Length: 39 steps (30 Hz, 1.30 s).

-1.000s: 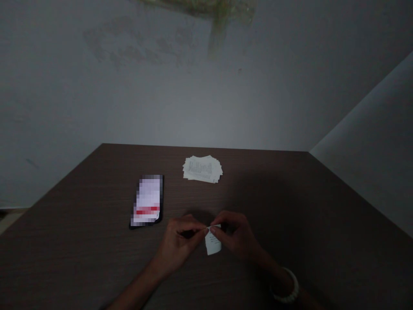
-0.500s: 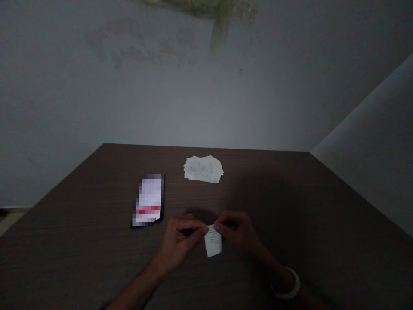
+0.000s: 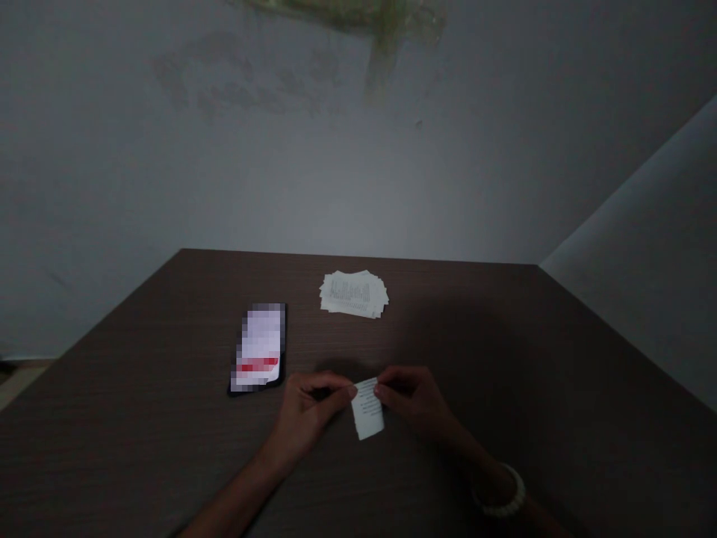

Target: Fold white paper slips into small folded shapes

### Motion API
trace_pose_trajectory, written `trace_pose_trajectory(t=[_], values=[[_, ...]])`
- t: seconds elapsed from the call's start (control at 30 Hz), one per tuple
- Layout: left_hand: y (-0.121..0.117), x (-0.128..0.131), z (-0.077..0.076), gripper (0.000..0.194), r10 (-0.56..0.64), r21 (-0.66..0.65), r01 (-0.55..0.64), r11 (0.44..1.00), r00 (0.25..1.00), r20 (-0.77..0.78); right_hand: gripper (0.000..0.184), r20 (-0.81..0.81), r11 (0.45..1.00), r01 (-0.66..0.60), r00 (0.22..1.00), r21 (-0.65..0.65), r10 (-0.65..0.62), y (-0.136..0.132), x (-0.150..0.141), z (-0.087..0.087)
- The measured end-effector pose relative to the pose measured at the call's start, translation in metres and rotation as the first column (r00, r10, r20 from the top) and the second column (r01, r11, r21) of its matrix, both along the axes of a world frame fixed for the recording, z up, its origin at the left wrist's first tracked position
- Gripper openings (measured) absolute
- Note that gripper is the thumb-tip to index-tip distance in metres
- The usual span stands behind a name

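Observation:
Between my two hands hangs a small piece of printed paper (image 3: 368,415), white with dark lines of text. My left hand (image 3: 311,411) pinches its upper left corner between thumb and finger. At the upper right corner, the thumb and finger of my right hand (image 3: 414,400) grip the same piece. The paper's lower end hangs free toward me. Beyond the hands, a loose stack of printed paper pieces (image 3: 354,294) lies on the brown table (image 3: 168,448), its edges uneven.
A phone (image 3: 258,347) with a lit, pixelated screen lies left of the hands. A pale beaded bracelet (image 3: 507,497) circles my right wrist. The grey wall (image 3: 358,172), stained at the top, stands behind the table's far edge.
My fingertips have moved slightly apart along the paper's top edge, so more of that edge shows. The paper has risen a little and tilted. The stack and phone stay put.

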State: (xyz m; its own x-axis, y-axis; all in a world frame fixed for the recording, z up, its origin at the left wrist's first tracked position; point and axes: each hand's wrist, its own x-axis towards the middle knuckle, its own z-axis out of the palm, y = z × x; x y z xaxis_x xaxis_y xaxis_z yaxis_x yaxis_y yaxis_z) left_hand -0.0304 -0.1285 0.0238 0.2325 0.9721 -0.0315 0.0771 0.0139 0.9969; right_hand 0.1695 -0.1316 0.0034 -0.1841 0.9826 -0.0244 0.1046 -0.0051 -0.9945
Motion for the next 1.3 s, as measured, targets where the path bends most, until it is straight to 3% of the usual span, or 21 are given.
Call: trace_pose_trajectory(t=[0.13, 0.47, 0.7, 0.93, 1.07, 1.3], values=[[0.0002, 0.0006, -0.0011, 0.013, 0.004, -0.057, -0.002, 0.998, 1.000, 0.029, 0.018, 0.012, 0.999, 0.002, 1.000, -0.032, -0.002, 0.0008, 0.0011, 0.0004], [0.0006, 0.0007, -0.0024, 0.016, -0.015, -0.029, 0.014, 0.999, 1.000, -0.017, 0.018, 0.104, 0.996, 0.086, 0.991, 0.018, -0.088, -0.0019, -0.0033, 0.0036], [-0.0004, 0.0010, 0.0041, 0.019, -0.047, -0.022, 0.046, 0.999, 0.998, -0.034, 0.020, -0.011, 0.997, 0.071, 0.997, -0.011, -0.071, -0.0015, -0.0019, 0.0002], [-0.0029, 0.0026, -0.0047, 0.022, -0.052, 0.114, 0.070, 0.991, 0.987, -0.153, 0.015, 0.051, 0.999, 0.039, 0.998, 0.037, -0.041, -0.0030, -0.0015, 0.0058], [-0.0045, 0.0048, -0.0001, 0.018, -0.036, 0.209, 0.092, 0.974, 0.966, -0.256, 0.017, 0.101, 0.999, 0.047, 0.994, 0.025, -0.050, -0.0031, -0.0019, 0.0051], [0.0018, 0.0012, 0.0011, 0.017, -0.040, 0.270, 0.097, 0.958, 0.977, -0.210, 0.019, 0.131, 0.998, 0.024, 0.991, 0.052, -0.031, -0.0020, -0.0031, 0.0037]])
